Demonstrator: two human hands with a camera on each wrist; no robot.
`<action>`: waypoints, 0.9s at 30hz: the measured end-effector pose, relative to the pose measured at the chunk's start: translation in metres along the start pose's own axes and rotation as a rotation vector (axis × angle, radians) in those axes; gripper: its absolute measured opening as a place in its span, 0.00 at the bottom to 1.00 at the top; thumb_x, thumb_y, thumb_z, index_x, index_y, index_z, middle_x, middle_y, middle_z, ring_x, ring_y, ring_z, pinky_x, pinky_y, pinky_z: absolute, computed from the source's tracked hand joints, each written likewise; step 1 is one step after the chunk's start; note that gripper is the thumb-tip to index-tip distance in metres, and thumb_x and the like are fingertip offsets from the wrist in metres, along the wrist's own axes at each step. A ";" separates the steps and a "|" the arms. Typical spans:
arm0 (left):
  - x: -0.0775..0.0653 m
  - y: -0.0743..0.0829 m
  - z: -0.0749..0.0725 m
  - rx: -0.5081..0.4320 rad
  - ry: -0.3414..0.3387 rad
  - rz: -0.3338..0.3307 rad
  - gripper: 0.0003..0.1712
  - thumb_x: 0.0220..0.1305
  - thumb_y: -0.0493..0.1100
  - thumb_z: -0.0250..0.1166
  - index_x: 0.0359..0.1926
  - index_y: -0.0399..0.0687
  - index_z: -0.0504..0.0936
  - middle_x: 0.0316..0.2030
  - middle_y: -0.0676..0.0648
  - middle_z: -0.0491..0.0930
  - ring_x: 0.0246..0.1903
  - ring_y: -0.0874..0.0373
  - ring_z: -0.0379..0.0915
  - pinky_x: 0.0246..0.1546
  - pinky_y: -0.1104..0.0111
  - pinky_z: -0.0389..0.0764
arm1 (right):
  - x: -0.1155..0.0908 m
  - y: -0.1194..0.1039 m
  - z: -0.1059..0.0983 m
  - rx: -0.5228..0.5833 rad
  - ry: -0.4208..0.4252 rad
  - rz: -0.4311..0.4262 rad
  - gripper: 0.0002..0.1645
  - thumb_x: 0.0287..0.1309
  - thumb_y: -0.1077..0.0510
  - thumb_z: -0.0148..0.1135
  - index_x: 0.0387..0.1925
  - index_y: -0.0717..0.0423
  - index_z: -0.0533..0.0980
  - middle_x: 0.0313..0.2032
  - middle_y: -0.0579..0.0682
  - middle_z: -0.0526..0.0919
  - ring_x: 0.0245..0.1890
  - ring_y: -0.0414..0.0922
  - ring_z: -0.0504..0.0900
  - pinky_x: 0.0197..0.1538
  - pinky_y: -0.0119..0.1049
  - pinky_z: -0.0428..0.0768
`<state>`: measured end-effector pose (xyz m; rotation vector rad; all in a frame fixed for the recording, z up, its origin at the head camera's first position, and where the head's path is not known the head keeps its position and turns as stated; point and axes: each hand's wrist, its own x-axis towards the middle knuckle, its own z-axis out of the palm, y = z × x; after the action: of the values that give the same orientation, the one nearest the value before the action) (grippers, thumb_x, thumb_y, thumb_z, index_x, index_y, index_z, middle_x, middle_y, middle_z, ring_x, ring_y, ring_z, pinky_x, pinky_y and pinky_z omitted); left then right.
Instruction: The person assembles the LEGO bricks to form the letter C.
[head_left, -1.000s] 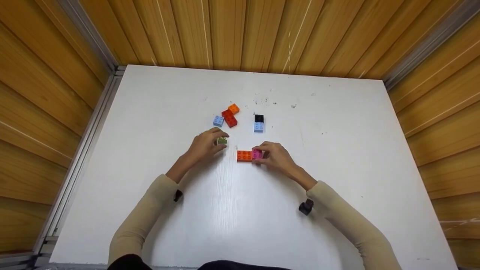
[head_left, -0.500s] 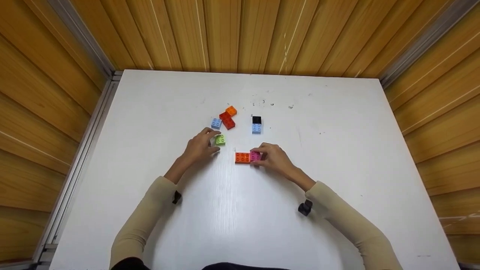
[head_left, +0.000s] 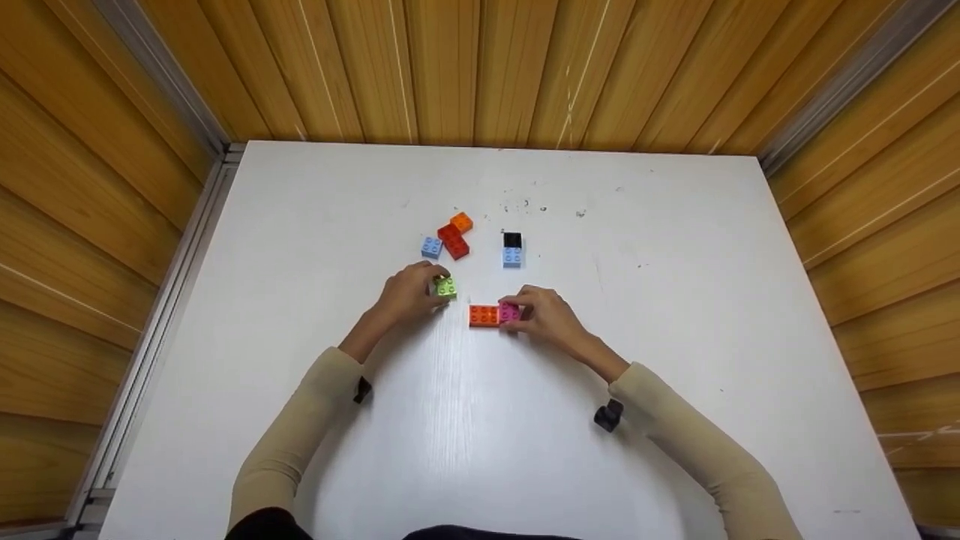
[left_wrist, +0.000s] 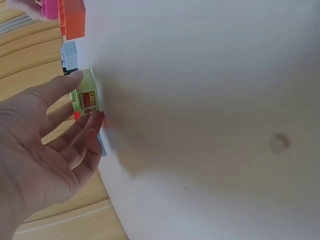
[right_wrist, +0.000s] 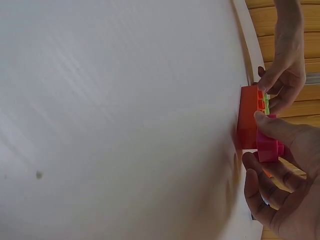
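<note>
My left hand (head_left: 409,292) pinches a lime green toy brick (head_left: 446,287) between thumb and fingers, studs up. In the left wrist view, a printed picture shows on the side of that green brick (left_wrist: 87,97). With thumb and fingers my right hand (head_left: 553,319) grips a pink brick (head_left: 508,312). The pink brick sits on the right end of a longer orange brick (head_left: 484,315), whose remaining studs face up. In the right wrist view the pink brick (right_wrist: 268,147) stands higher than the orange brick (right_wrist: 247,112). A short gap separates the green brick from the orange one.
Farther back on the white table (head_left: 660,247) are a light blue brick (head_left: 431,247), a red brick (head_left: 454,241) and a small orange brick (head_left: 462,222), close together. To their right, a black brick (head_left: 512,240) adjoins another light blue brick (head_left: 511,257). Wood-look walls (head_left: 442,67) surround the table.
The green brick has turned from showing its printed side to studs up. My left hand has closed its fingers on it again and shifted slightly right with it. The right hand stays put.
</note>
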<state>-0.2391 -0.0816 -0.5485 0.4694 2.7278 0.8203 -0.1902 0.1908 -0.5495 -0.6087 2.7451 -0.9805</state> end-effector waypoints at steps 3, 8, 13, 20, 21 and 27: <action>-0.001 0.000 0.001 0.018 0.002 0.015 0.24 0.61 0.42 0.74 0.58 0.45 0.84 0.51 0.42 0.83 0.45 0.49 0.77 0.50 0.55 0.81 | 0.001 0.000 0.003 -0.007 -0.006 -0.006 0.27 0.54 0.52 0.78 0.55 0.55 0.85 0.38 0.53 0.84 0.32 0.43 0.79 0.36 0.31 0.72; -0.003 -0.003 0.000 0.029 -0.001 0.023 0.23 0.61 0.41 0.74 0.58 0.42 0.84 0.49 0.41 0.83 0.44 0.50 0.77 0.49 0.55 0.81 | 0.001 -0.002 0.003 -0.014 -0.013 -0.002 0.27 0.54 0.51 0.77 0.55 0.55 0.85 0.38 0.52 0.84 0.33 0.43 0.79 0.37 0.30 0.72; -0.005 -0.002 -0.004 0.035 -0.010 0.019 0.24 0.62 0.43 0.74 0.59 0.45 0.84 0.47 0.42 0.83 0.41 0.51 0.75 0.45 0.58 0.79 | 0.000 -0.001 0.000 -0.013 -0.008 0.002 0.27 0.54 0.51 0.78 0.55 0.55 0.84 0.38 0.53 0.84 0.33 0.44 0.79 0.37 0.32 0.73; -0.010 0.002 -0.008 0.032 0.003 0.048 0.24 0.62 0.45 0.75 0.59 0.47 0.84 0.45 0.43 0.84 0.41 0.51 0.76 0.40 0.62 0.76 | 0.001 0.000 -0.001 -0.030 0.002 -0.001 0.26 0.52 0.53 0.78 0.54 0.56 0.85 0.38 0.53 0.85 0.31 0.43 0.80 0.35 0.32 0.73; -0.010 0.002 -0.008 0.034 0.003 0.053 0.24 0.62 0.45 0.75 0.59 0.47 0.84 0.45 0.43 0.84 0.41 0.51 0.76 0.40 0.62 0.76 | 0.001 -0.001 -0.001 -0.026 -0.002 0.006 0.26 0.52 0.53 0.79 0.54 0.56 0.85 0.38 0.53 0.85 0.32 0.44 0.80 0.35 0.32 0.73; -0.013 0.006 -0.011 0.039 0.002 0.087 0.24 0.62 0.46 0.74 0.59 0.47 0.84 0.46 0.44 0.84 0.41 0.51 0.78 0.39 0.61 0.78 | 0.005 -0.004 -0.005 -0.023 -0.036 0.059 0.27 0.51 0.52 0.79 0.54 0.55 0.85 0.40 0.52 0.86 0.35 0.45 0.82 0.37 0.33 0.75</action>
<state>-0.2294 -0.0869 -0.5346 0.5996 2.7467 0.7900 -0.1947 0.1890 -0.5433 -0.5396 2.7298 -0.9177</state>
